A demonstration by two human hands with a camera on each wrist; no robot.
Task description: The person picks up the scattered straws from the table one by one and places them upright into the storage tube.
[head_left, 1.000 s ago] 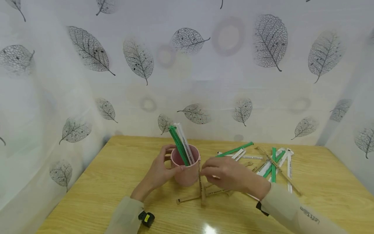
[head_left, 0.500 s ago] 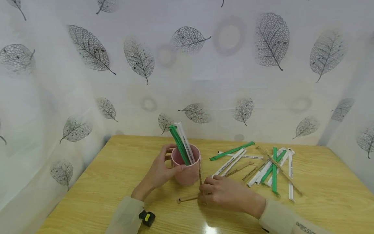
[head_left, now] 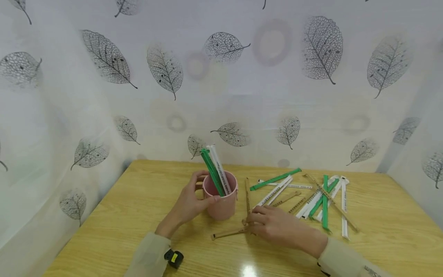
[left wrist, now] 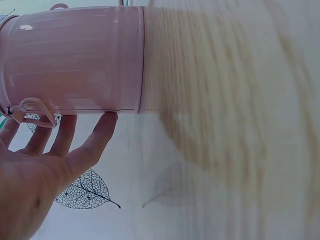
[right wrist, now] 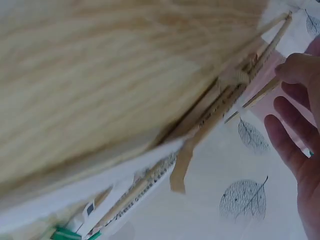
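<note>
My left hand [head_left: 188,202] holds a pink cup [head_left: 221,209] upright on the table, its thumb over the rim and the other fingers at the far side. In the left wrist view the fingertips touch the wall of the cup [left wrist: 75,60] beside a small handle loop. Green and white paper-wrapped straws [head_left: 214,169] lean inside. Right of the cup, my right hand [head_left: 277,227] pinches a brown paper-wrapped straw [head_left: 247,196] near its lower end, between thumb and forefinger as the right wrist view shows. Another brown straw [head_left: 228,233] lies below that hand.
On the right of the wooden table [head_left: 149,246], several wrapped straws lie in a loose pile, among them a green one [head_left: 275,179], a white one [head_left: 344,207] and a brown one [head_left: 332,202]. A leaf-print curtain [head_left: 242,96] hangs close behind the table.
My right hand came down toward the front of the table to the brown straw beside the cup, then shifted right with it, away from the cup. The left hand has stayed put.
</note>
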